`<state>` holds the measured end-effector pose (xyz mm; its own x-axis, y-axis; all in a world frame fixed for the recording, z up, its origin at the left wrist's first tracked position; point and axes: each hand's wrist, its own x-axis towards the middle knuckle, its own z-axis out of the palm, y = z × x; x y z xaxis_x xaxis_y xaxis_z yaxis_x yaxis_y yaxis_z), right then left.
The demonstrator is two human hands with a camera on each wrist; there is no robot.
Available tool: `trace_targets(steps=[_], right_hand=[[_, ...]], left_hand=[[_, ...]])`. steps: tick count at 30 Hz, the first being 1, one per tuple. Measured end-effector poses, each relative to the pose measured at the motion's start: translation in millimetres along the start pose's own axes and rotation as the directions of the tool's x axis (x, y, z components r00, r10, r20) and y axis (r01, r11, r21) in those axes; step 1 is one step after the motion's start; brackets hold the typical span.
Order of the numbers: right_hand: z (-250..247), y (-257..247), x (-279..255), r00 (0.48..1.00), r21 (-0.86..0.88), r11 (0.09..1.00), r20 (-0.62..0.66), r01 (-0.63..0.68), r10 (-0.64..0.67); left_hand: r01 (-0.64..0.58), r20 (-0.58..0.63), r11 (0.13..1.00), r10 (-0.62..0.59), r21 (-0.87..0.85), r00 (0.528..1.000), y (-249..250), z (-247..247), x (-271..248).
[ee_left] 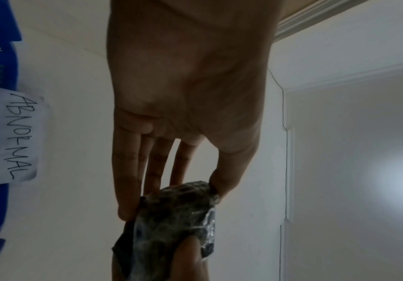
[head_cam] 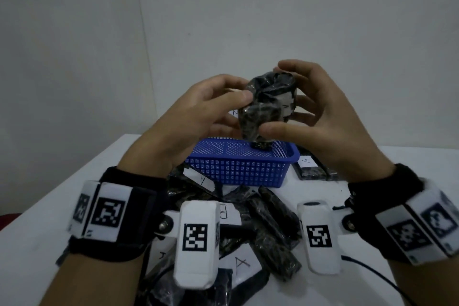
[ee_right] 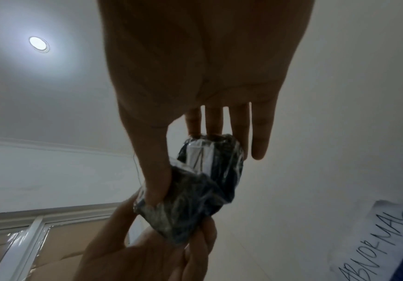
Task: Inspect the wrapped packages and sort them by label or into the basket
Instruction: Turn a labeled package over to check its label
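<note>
Nearest the wearer, well short of the blue basket [head_cam: 238, 166]: heap of black wrapped packages [head_cam: 268, 226] on the white tabletop [head_cam: 62, 206], white slips marked A [head_cam: 242, 264] and R [head_cam: 227, 213] showing among them. Unsorted stock, by the look of it.

Above the heap, and over the basket's near rim: held package [head_cam: 267, 107] raised to eye level, crumpled, its film creased and bunched at the top. Left hand [head_cam: 198, 117] pinching one side between thumb and fingertips; right hand [head_cam: 320, 112] pinching the other, thumb low on the front face, remaining fingers loosely spread behind. Two-handed hold probably meant for turning the wrap about and checking it all round. White slip [head_cam: 288, 104] partly visible on the side nearer the right hand; letter not readable with confidence.

Right of the basket: another package with an A slip [head_cam: 307, 161], lying flat, likely a pile begun for that letter.

On the basket's far wall, seen from the left wrist: paper reading ABNORMAL [ee_left: 18, 136]. Basket judged the place for damaged or odd wraps; one dark item [head_cam: 260, 144] already inside.
</note>
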<state>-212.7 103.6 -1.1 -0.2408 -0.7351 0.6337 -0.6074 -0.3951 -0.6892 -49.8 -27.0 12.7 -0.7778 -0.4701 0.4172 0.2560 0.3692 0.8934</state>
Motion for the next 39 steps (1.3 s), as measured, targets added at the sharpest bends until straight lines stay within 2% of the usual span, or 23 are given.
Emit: trace_targets(steps=[3, 6, 8, 10, 13, 16, 19, 22, 26, 28, 34, 36, 39], right_hand=[[-1, 0, 0, 0.996, 0.084, 0.994, 0.058, -0.075, 0.070], [-3, -5, 3, 0.985, 0.205, 0.965, -0.025, -0.162, 0.171], [-5, -6, 5, 0.972, 0.227, 0.953, -0.080, -0.200, 0.223], [-7, -5, 4, 0.966, 0.224, 0.948, -0.081, -0.224, 0.247], [-6, -5, 3, 0.969, 0.245, 0.952, -0.121, -0.181, 0.215], [-5, -5, 2, 0.977, 0.177, 0.979, -0.165, -0.102, 0.132], [-3, -6, 1, 0.984, 0.126, 0.989, -0.152, -0.070, 0.089], [-5, -7, 3, 0.986, 0.223, 0.972, -0.130, -0.074, 0.105], [-8, -11, 3, 0.967, 0.273, 0.931, -0.003, -0.244, 0.254], [-10, -11, 3, 0.948, 0.282, 0.908, 0.020, -0.309, 0.316], [-5, -11, 2, 0.911, 0.343, 0.844, 0.155, -0.412, 0.381], [-5, -13, 3, 0.921, 0.382, 0.838, 0.142, -0.389, 0.363], [-7, -15, 4, 0.946, 0.416, 0.857, 0.027, -0.304, 0.323]], left_hand=[[-0.050, -0.027, 0.998, 0.051, 0.049, 0.998, -2, 2, 1], [-0.084, -0.020, 0.989, 0.087, 0.123, 0.996, -2, 4, 0], [-0.098, -0.017, 0.987, 0.101, 0.128, 0.995, -2, 4, -1], [-0.108, -0.009, 0.986, 0.110, 0.130, 0.994, -2, 6, -1], [-0.094, 0.020, 0.983, 0.092, 0.157, 0.996, -3, 10, -1], [-0.076, 0.058, 0.985, 0.068, 0.157, 0.996, -4, 15, 0], [-0.095, 0.047, 0.981, 0.089, 0.166, 0.995, -5, 16, 1], [-0.140, 0.014, 0.977, 0.139, 0.159, 0.990, -5, 13, 3], [-0.176, -0.002, 0.972, 0.179, 0.154, 0.984, -7, 10, 4], [-0.191, -0.003, 0.964, 0.195, 0.183, 0.981, -8, 10, 5], [-0.288, 0.032, 0.923, 0.289, 0.257, 0.957, -11, 11, 5], [-0.319, 0.029, 0.908, 0.324, 0.270, 0.946, -12, 12, 5], [-0.332, 0.020, 0.900, 0.340, 0.284, 0.940, -11, 11, 5]])
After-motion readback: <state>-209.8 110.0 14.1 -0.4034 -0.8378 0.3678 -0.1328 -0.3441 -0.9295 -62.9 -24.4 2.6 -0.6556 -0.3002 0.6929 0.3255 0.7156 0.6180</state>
